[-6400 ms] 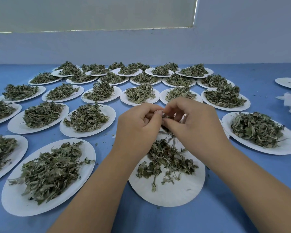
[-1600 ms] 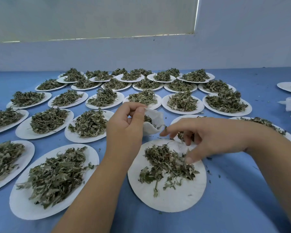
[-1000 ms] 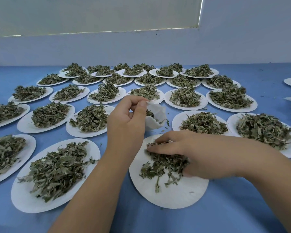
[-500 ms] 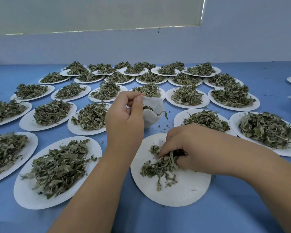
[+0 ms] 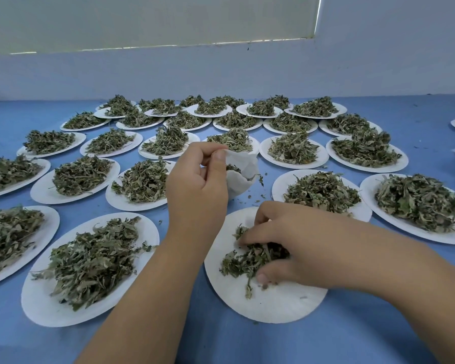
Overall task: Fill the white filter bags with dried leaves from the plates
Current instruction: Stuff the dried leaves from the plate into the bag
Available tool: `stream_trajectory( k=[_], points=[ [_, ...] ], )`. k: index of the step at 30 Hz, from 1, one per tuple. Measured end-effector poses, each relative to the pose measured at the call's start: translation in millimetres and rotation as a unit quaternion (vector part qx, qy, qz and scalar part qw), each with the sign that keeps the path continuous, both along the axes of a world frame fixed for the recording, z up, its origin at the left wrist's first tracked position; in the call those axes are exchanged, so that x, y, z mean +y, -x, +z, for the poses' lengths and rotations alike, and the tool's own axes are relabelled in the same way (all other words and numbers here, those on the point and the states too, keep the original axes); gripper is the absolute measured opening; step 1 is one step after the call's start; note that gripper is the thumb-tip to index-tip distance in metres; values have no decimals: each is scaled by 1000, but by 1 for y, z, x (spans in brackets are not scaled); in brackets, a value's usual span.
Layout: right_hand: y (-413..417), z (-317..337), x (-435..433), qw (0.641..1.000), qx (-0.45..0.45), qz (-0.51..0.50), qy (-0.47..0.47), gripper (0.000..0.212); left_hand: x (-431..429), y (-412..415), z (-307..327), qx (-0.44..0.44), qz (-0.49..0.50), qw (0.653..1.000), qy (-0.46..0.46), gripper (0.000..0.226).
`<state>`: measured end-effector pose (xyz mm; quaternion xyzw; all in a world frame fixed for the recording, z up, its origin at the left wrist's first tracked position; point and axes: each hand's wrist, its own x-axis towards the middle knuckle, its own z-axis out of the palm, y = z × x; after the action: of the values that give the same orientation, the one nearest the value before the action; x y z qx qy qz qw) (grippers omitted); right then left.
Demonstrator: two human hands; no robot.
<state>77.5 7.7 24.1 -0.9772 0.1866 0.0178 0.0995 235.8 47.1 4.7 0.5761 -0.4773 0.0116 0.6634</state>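
My left hand (image 5: 196, 185): thumb and fingers pinch the rim of the white filter bag (image 5: 241, 177), held up with its mouth open and some leaf inside.
My right hand (image 5: 286, 248): fingers curled down round a clump of dried leaves (image 5: 247, 258) on the paper plate (image 5: 273, 303) under it.
Surface: blue table (image 5: 221, 342), with leaf crumbs (image 5: 258, 197) between my hands.
Beyond my hands: rows of heaped plates (image 5: 293, 151) reaching towards the wall.
Room: pale wall (image 5: 247, 72), drawn blind (image 5: 142, 19) above it.

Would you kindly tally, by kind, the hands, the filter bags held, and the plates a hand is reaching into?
Hands: 2 (left hand, right hand)
Held filter bag: 1
Reached-into plate: 1
Total: 4
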Motion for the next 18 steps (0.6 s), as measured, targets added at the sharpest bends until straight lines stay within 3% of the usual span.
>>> stream_trajectory(
  k=[5, 12, 18],
  points=[
    [-5, -5, 3, 999, -46, 4, 7, 27, 0, 1, -3, -70, 26, 997, 4, 10],
    [-6, -5, 6, 996, -78, 4, 38, 21, 0, 1, -4, -85, 38, 996, 8, 10],
    [6, 15, 0, 988, -129, -23, -87, 20, 1, 3, -3, -95, 16, 995, -5, 13]
  ],
)
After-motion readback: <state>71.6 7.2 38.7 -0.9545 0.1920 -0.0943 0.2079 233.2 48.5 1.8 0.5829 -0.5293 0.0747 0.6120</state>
